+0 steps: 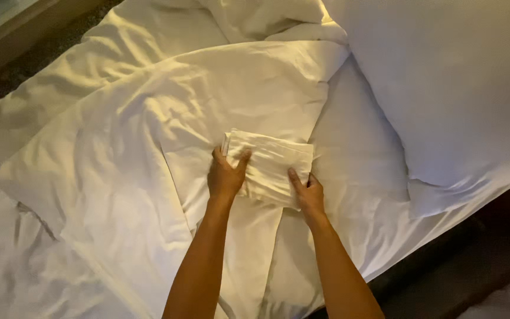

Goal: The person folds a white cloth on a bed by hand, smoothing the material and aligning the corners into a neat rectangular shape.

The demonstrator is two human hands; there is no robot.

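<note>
Seen from above, over a bed (349,153) covered in rumpled white linen; near the middle, a small folded white cloth (270,167), a thick rectangle of several layers, lying flat on the bedding with its long side running slightly downhill from upper left to lower right.

Left hand (226,176) laid on the near left corner of the folded cloth, palm down; fingers spread, thumb reaching up along the left edge, the other fingertips pressing onto the top layer; not closed around anything, just flattening.

Right hand (309,195) set at the near right edge of the same cloth; index finger stretched out across the top surface, remaining fingers curled at the lower edge where the fold ends; impossible to tell whether those curled fingers pinch the edge or merely rest against it. Both forearms bare, reaching in from the bottom of the view, well apart at the elbows and converging toward the cloth.

Beneath and to the left of the cloth, a loose white duvet (125,153), heavily creased, bunched in ridges toward the left side of the bed; under the right hand, a smoother stretch of white sheet. Upper right, a large plump white pillow (444,88), its lower edge overhanging the side of the mattress; near it but apart from the cloth. Dark floor (473,266) at lower right; warm yellowish light across the upper bedding.
</note>
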